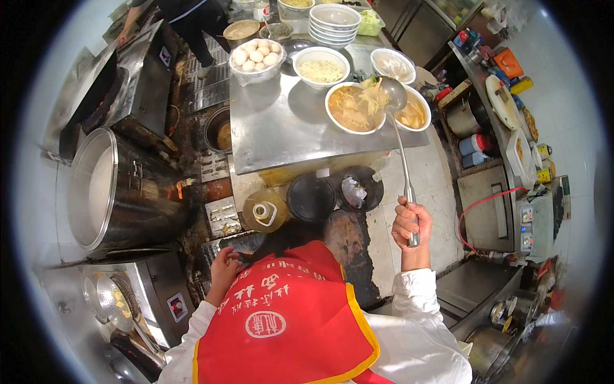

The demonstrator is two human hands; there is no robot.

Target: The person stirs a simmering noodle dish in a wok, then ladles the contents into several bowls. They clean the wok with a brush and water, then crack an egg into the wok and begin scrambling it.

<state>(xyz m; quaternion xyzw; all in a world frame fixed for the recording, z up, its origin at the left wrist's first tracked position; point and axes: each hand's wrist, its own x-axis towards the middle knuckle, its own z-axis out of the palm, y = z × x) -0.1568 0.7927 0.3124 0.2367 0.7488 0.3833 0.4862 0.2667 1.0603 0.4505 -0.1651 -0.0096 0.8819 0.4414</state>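
My right hand (410, 223) grips the handle of a long metal ladle (395, 94). The ladle's tilted head is over two white bowls, with food at its lip above the left bowl of soup (356, 111). The right bowl of soup (413, 111) stands beside it, partly behind the ladle. My left hand (225, 270) is low by the red apron (288, 307), fingers apart and slightly bent, with nothing seen in it. On the steel table (288, 139) stand a bowl of pale shreds (321, 68), a bowl of eggs (256, 56) and a stack of white bowls (335, 24).
A large steel stockpot (108, 192) stands at the left, with a wok (91, 91) beyond it. Another person (199, 21) stands at the upper left. Below the table edge are a plastic jug (265, 211) and black bins (312, 197). Shelves (484, 86) line the right side.
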